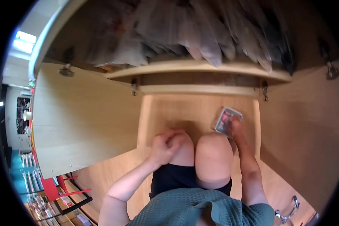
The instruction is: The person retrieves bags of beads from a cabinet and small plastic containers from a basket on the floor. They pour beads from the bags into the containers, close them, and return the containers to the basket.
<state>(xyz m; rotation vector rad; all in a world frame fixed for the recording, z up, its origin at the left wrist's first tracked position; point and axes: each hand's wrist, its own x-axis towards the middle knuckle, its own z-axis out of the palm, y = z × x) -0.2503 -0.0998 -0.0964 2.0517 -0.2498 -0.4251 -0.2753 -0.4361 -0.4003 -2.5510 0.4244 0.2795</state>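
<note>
A small rectangular clear plastic container with a pale rim sits tilted near the cabinet's bottom, just beyond my right knee. Something red and dark shows inside it, too blurred to name. My right hand grips the container at its near right side; part of the fingers is smeared. On my left knee rests my left hand, its fingers loosely stretched and holding nothing.
An open cabinet door stands on the left, another door on the right. Several filled plastic bags hang over the shelf edge above. A red chair is at lower left, near stocked shelves.
</note>
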